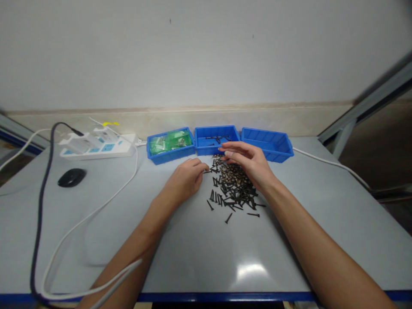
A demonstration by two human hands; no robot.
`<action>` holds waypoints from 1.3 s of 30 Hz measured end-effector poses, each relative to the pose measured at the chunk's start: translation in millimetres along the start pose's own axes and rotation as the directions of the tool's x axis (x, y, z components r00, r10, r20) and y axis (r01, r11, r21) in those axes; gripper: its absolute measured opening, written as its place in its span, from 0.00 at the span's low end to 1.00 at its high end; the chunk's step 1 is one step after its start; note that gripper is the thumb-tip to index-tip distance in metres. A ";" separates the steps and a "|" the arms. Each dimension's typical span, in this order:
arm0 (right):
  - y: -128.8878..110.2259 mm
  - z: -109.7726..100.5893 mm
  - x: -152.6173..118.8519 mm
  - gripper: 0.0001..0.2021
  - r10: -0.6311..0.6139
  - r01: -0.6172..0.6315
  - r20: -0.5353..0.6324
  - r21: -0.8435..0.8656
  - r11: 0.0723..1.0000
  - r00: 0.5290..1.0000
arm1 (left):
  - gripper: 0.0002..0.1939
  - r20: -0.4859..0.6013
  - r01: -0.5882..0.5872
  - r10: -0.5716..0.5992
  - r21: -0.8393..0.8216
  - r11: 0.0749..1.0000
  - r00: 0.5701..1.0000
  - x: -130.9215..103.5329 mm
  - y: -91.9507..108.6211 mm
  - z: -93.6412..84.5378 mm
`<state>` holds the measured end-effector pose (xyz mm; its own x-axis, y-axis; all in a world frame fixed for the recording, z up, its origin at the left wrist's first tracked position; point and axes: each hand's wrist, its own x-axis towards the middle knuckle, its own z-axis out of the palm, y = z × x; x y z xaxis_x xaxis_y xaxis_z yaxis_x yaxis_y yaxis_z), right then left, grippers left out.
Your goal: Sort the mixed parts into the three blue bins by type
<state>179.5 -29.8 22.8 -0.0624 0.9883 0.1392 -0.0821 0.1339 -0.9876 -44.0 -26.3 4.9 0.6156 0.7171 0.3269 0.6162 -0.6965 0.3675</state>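
A loose pile of black screws [240, 195] mixed with small brass-coloured pieces [232, 171] lies on the grey table. At the pile's left edge, my left hand [188, 176] is closed, fingertips pinched at one black screw [207, 172]. My right hand [252, 163] hovers over the pile's upper right side, its fingers stretched out and nothing visible in them. Behind the pile, the middle blue bin [206, 150] holds a few black screws [218, 139]. My right fingertips are just in front of that bin.
A left blue bin [170, 156] contains green-and-clear packets [169, 141]; a right blue bin [273, 156] stands beside the middle one. At left are a white power strip [120, 149], a black mouse [71, 177] and cables. A white cable [106, 201] loops near my left forearm.
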 end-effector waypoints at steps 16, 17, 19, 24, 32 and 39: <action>-2.2 -2.1 -3.1 0.14 0.116 -0.066 0.241 -0.205 0.977 0.964 | 0.10 -0.273 0.021 -0.170 -0.476 0.879 0.947 8.9 21.0 -13.0; -2.8 -1.8 -3.5 0.14 0.141 -0.095 0.266 -0.177 0.980 0.954 | 0.11 -0.269 0.020 -0.179 -0.504 0.863 0.946 8.7 20.8 -12.8; -3.6 -1.2 -3.9 0.15 0.178 -0.153 0.274 -0.112 0.982 0.945 | 0.12 -0.260 0.012 -0.185 -0.552 0.834 0.948 8.5 20.2 -11.9; -4.4 -1.8 -4.1 0.14 0.212 -0.215 0.260 -0.017 0.976 0.942 | 0.12 -0.243 0.001 -0.172 -0.575 0.818 0.955 8.8 20.9 -10.2; -2.5 1.7 -2.2 0.12 0.110 -0.106 0.115 -0.041 0.994 0.987 | 0.10 -0.169 0.011 -0.065 -0.300 0.954 0.984 5.9 16.5 -9.1; 2.0 4.0 -0.3 0.23 -0.012 0.011 0.021 0.056 0.998 1.000 | 0.09 0.009 -0.072 0.073 -0.089 0.993 0.997 2.7 1.9 4.4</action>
<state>175.3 -30.0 21.0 -0.0823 0.9848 0.1530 -0.1386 0.1407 -0.9803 -39.0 -25.8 2.7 0.6636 0.6638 0.3450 0.5239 -0.7416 0.4191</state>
